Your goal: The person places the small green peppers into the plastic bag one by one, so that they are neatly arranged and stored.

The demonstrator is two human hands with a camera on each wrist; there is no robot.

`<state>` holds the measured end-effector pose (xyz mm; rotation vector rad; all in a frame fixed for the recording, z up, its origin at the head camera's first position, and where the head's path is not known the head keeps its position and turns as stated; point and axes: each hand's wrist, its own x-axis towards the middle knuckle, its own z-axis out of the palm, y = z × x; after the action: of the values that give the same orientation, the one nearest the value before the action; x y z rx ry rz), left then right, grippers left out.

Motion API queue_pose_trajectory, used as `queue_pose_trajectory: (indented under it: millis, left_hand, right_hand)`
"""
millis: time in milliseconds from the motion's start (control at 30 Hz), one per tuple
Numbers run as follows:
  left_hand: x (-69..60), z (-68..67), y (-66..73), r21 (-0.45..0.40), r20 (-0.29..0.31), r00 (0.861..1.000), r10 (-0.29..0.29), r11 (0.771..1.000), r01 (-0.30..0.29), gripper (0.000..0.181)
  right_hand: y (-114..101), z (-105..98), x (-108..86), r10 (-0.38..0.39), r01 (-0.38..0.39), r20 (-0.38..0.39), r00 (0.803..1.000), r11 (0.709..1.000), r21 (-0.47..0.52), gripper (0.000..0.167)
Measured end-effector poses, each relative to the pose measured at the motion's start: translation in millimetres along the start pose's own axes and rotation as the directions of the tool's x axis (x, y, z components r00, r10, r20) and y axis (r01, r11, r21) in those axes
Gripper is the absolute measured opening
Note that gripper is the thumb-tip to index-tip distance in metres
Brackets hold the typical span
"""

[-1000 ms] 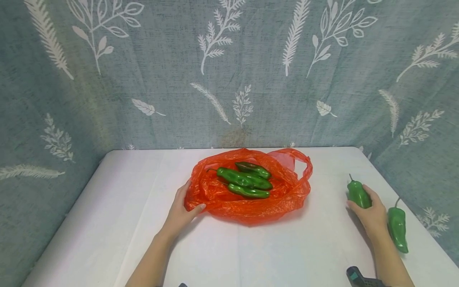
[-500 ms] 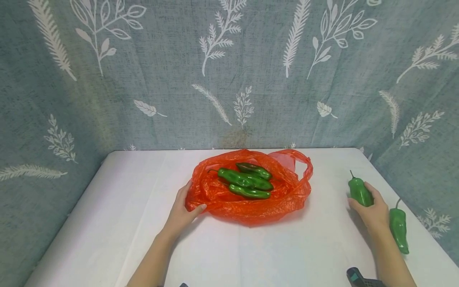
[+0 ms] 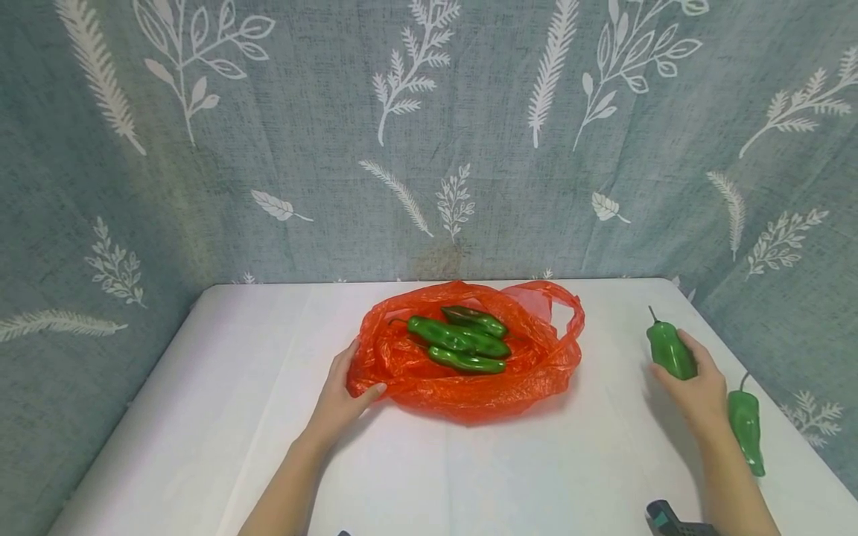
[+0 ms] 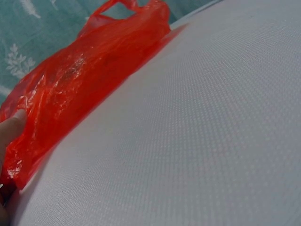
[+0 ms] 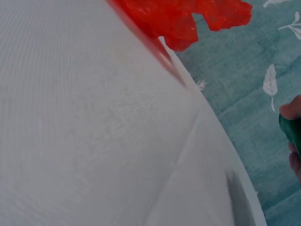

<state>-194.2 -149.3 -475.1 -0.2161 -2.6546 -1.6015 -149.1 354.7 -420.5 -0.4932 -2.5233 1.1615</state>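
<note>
An open red plastic bag (image 3: 462, 398) lies on the white table, with several green peppers (image 3: 456, 335) inside. My left hand (image 3: 342, 398) grips the bag's left edge, thumb in front; in the left wrist view its thumb presses the red plastic (image 4: 94, 70). At the right, my right hand (image 3: 697, 387) holds a green pepper (image 3: 670, 350) between thumb and fingers, stem pointing away. In the right wrist view only part of that hand and the pepper (image 5: 291, 129) shows at the edge, with a shadow on the table below.
Another green pepper (image 3: 745, 428) lies beside my right forearm near the table's right edge. Behind and at both sides of the white table (image 3: 536, 461) hangs a grey-green cloth (image 3: 302, 134) with white leaf patterns. One bag handle loops toward the back right.
My right hand has moved slightly up and away from me with the pepper in it. The left hand and the bag have stayed in place.
</note>
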Motion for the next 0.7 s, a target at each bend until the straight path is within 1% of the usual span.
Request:
queue_pose_trajectory:
  millis: [167, 433, 567, 700]
  left_hand:
    - [0.0, -0.3, -0.2, 0.002, -0.002, 1.000, 0.005, 1.000, -0.005, 0.090]
    - [0.1, -0.8, 2.0, -0.001, 0.003, 1.000, -0.001, 1.000, 0.001, 0.090]
    - [-0.4, -0.9, 0.7, 0.000, 0.002, 1.000, 0.004, 1.000, -0.004, 0.090]
    - [-0.6, -0.4, 0.3, -0.001, -0.001, 1.000, 0.010, 1.000, -0.010, 0.090]
  right_hand:
    - [-6.6, -2.8, -1.9, -0.022, 0.023, -0.024, 0.999, 0.999, 0.024, 0.075]
    - [-15.5, -9.0, -7.2, -0.055, 0.056, -0.035, 0.998, 0.998, 0.019, 0.077]
    - [-21.5, -10.0, -9.3, -0.073, 0.074, -0.044, 0.996, 0.997, 0.014, 0.076]
    - [-26.4, -11.2, -11.7, -0.081, 0.081, -0.029, 0.996, 0.996, 0.023, 0.077]
